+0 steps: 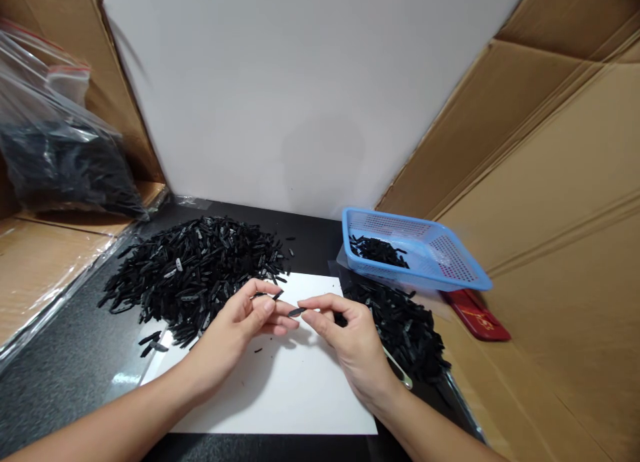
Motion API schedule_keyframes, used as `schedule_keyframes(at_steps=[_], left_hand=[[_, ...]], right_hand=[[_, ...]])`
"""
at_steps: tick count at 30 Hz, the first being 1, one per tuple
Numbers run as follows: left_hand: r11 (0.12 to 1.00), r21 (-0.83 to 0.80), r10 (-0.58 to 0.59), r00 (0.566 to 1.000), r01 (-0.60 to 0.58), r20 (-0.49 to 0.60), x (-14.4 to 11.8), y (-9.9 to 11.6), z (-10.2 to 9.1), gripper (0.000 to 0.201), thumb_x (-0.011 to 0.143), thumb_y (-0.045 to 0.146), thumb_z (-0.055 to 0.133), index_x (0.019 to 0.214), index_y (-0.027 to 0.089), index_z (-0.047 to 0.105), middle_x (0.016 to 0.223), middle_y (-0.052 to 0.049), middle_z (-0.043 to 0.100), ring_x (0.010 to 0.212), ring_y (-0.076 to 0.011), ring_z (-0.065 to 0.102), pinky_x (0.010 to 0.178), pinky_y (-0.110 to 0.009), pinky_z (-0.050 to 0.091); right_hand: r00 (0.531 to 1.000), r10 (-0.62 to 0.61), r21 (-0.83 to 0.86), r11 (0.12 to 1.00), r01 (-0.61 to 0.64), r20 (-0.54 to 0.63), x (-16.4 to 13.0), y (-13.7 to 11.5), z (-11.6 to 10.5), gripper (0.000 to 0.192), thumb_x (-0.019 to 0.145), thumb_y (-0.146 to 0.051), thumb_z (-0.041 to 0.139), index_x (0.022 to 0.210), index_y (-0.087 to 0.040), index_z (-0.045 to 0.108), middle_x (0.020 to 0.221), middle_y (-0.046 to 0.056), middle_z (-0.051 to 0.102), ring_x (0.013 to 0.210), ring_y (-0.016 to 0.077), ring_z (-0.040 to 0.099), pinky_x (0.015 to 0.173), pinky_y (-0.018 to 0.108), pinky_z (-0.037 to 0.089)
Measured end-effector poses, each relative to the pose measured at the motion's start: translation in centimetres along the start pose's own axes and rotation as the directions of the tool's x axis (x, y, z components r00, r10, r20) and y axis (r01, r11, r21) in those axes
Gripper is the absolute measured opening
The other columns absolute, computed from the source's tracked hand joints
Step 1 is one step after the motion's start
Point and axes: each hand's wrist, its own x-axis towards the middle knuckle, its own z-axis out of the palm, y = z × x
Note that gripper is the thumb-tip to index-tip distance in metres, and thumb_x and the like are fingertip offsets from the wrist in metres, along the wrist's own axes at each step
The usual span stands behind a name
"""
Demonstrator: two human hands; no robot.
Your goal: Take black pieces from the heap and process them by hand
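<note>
From the head view I record a work corner on a dark counter (pixel 65 389), closed off behind by a white panel (pixel 300 82) and to the right by a cardboard wall (pixel 565 182). A large heap of dark flakes (pixel 195 262) stands left of and beyond the left hand (pixel 250 319); a smaller heap (pixel 413 329) lies just beside the right hand (pixel 353 332), which partly hides a pale green implement (pixel 403 377). Beyond the smaller heap, a blue basket (pixel 467 275) limits reach, with a red packet (pixel 477 315) near its right end and a clear bag (pixel 70 162) of dark material at far left. The right hand pinches one dark flake (pixel 296 312) between thumb and forefinger, above the white sheet (pixel 300 399); the left is half curled, a dark sliver (pixel 277 295) at its fingers, though I cannot tell whether it is gripped. I count two heaps, one basket containing a batch of flakes (pixel 377 250), one bag, one packet and one sheet; the heaped flakes overlap too much to number. The large heap spills over the sheet's left edge. Open room for movement lies on the sheet's near half, between the forearms, and in the basket's right half.
</note>
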Motion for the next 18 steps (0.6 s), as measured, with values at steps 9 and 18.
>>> schedule_keyframes(at_steps=[9, 18], left_hand=[[0.983, 0.182, 0.006, 1.0, -0.004, -0.008, -0.18, 0.64, 0.37, 0.026, 0.088, 0.04, 0.064, 0.076, 0.02, 0.052, 0.088, -0.009, 0.079, 0.085, -0.0205, 0.071, 0.073, -0.028, 0.048], [0.957, 0.287, 0.037, 0.999, -0.041, 0.018, -0.25, 0.2, 0.04, 0.024, 0.089, 0.041, 0.062, 0.078, 0.02, 0.055, 0.086, -0.009, 0.08, 0.087, -0.0237, 0.072, 0.072, -0.029, 0.048]], right_hand=[[0.974, 0.14, 0.431, 0.878, -0.206, 0.18, -0.07, -0.4, -0.06, 0.014, 0.078, -0.033, 0.062, 0.076, -0.022, 0.054, 0.045, -0.011, 0.037, 0.039, 0.0064, 0.016, 0.041, 0.02, 0.014], [0.974, 0.165, 0.295, 0.933, -0.206, 0.159, 0.01, -0.13, 0.31, 0.034, 0.08, -0.05, 0.07, 0.075, -0.019, 0.057, 0.045, -0.013, 0.026, 0.04, 0.0052, 0.01, 0.039, 0.021, 0.008]])
